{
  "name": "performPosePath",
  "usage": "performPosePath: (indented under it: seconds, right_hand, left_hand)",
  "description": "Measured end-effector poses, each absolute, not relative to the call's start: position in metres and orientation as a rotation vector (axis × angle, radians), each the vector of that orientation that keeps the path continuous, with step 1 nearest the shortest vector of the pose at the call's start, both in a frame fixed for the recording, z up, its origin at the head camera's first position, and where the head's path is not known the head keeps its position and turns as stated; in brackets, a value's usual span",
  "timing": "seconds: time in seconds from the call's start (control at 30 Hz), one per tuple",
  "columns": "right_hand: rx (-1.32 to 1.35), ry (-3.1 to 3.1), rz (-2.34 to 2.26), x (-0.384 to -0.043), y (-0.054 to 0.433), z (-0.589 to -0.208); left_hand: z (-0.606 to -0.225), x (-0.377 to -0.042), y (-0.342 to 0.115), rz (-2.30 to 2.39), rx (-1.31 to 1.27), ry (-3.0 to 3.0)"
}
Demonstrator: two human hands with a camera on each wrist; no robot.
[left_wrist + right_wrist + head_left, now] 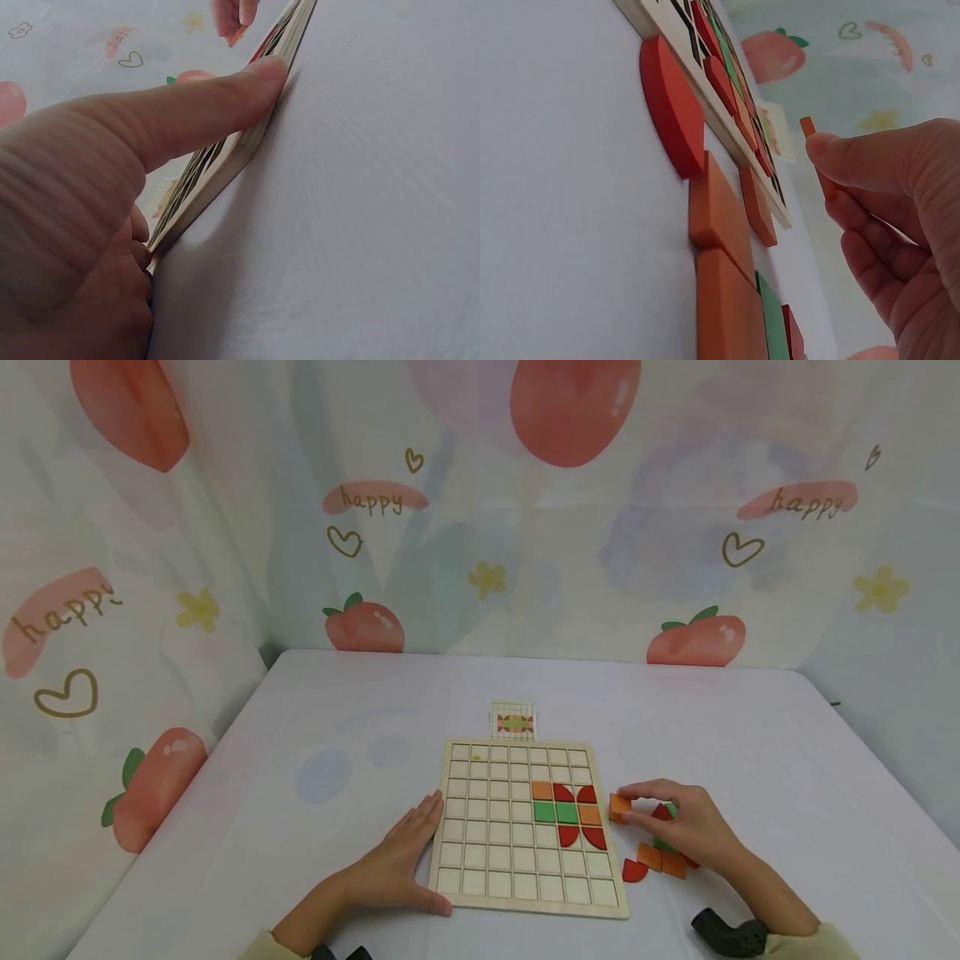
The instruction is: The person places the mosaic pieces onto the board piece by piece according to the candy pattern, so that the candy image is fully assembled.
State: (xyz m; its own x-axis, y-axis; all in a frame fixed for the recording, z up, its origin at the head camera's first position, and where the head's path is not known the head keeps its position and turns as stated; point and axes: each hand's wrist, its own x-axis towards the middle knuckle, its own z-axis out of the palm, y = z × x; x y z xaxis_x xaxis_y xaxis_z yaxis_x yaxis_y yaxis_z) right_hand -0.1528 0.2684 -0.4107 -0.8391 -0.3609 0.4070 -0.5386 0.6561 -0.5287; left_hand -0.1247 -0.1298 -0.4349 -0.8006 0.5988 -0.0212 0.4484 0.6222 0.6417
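A wooden grid board [525,912] lies on the table with orange and green square tiles and red quarter-round tiles in its right-hand cells. My left hand [397,856] rests at the board's near left corner, fingers along the left side, thumb [225,97] on the near edge. Just right of the board, my right hand [690,822] pinches an orange square tile [825,176] between thumb and fingers, above the table. Under and around that hand lie loose tiles: a red quarter-round [667,105], orange squares [720,210] and a green piece [772,315], partly hidden in the head view.
A small card [513,721] printed with a coloured grid pattern touches the board's far edge. White cloth covers the table [247,810]. Printed fabric curtains [525,527] stand behind and at the sides. Black wrist straps [731,933] show near the sleeves.
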Motion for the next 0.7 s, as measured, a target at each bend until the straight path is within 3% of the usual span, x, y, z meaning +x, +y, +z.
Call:
performPosePath:
  seconds: [0.7]
  right_hand:
    - [0.865,-2.645,1.092,-0.156,0.237,-0.416]
  left_hand:
    - [-0.435,-0.124,-0.129,0.930,0.858,2.617]
